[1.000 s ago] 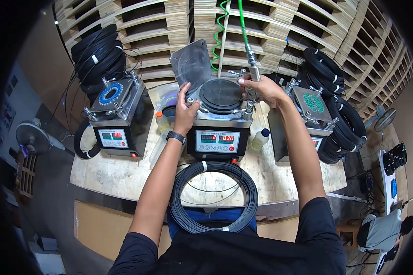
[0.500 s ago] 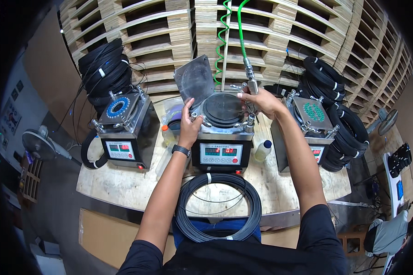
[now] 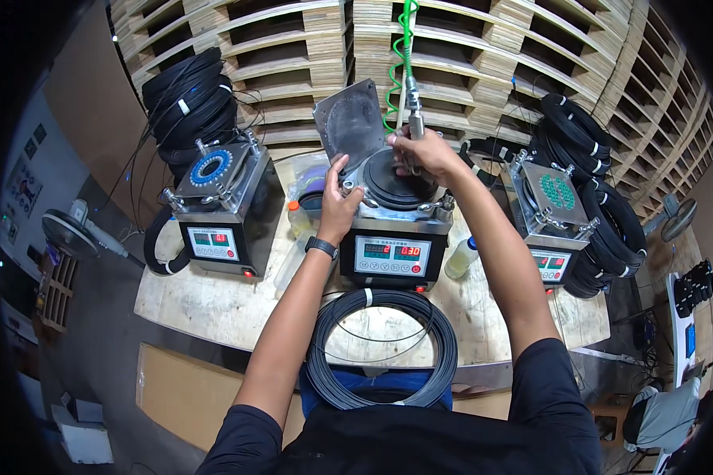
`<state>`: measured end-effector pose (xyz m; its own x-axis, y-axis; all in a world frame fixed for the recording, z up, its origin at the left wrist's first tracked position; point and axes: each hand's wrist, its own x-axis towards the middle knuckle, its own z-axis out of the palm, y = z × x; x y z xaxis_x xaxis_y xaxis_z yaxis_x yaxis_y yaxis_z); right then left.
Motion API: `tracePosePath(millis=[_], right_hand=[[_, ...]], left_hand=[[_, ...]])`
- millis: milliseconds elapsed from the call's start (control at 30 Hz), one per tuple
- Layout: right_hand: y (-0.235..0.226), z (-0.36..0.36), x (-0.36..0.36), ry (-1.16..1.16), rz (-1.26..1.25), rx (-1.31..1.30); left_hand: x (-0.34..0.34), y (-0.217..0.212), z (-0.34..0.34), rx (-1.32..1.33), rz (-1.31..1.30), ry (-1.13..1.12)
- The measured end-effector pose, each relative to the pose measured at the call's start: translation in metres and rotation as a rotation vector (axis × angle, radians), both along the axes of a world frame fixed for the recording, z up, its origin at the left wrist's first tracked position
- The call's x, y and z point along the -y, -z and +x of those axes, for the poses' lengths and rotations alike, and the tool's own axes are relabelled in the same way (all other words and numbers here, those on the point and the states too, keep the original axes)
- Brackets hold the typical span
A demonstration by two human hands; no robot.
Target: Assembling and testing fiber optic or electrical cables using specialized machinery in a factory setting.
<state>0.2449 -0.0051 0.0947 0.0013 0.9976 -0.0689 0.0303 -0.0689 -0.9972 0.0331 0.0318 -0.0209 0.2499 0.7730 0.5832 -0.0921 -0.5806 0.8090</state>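
Note:
The polishing machine in the middle has a round dark disc on top. A square grey metal plate stands tilted up at the disc's far left. At the plate's lower edge my left hand is closed, fingertips on the plate and thumb beside a metal clamp knob. My right hand wraps round a metal air blow gun, held over the disc's right side. A green hose runs up from the gun. The gun's nozzle is hidden by my fingers.
Similar machines stand left and right. A coil of black cable lies at the bench's front edge. A bottle with a blue cap and one with an orange cap flank the middle machine. Wooden pallets rise behind.
My right hand and the air blow gun have moved left, further over the disc. The whole view has shifted slightly. My left hand stays at the metal plate's lower edge.

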Motion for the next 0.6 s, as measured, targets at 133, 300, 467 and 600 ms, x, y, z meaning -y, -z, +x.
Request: tracePosePath(millis=[133, 300, 467, 600], right_hand=[[0.016, 0.017, -0.019, 0.45, 0.271, 0.51], [0.006, -0.01, 0.008, 0.121, 0.121, 0.113], [-0.001, 0.025, 0.019, 0.312, 0.105, 0.317], [-0.014, 0.03, 0.043, 0.058, -0.04, 0.094]], left_hand=[[0.004, -0.002, 0.008, 0.044, -0.063, 0.044], [0.003, 0.003, -0.005, 0.095, -0.145, 0.075], [0.003, -0.002, 0.003, 0.036, -0.021, 0.029], [0.001, -0.002, -0.001, 0.007, 0.006, -0.001]])
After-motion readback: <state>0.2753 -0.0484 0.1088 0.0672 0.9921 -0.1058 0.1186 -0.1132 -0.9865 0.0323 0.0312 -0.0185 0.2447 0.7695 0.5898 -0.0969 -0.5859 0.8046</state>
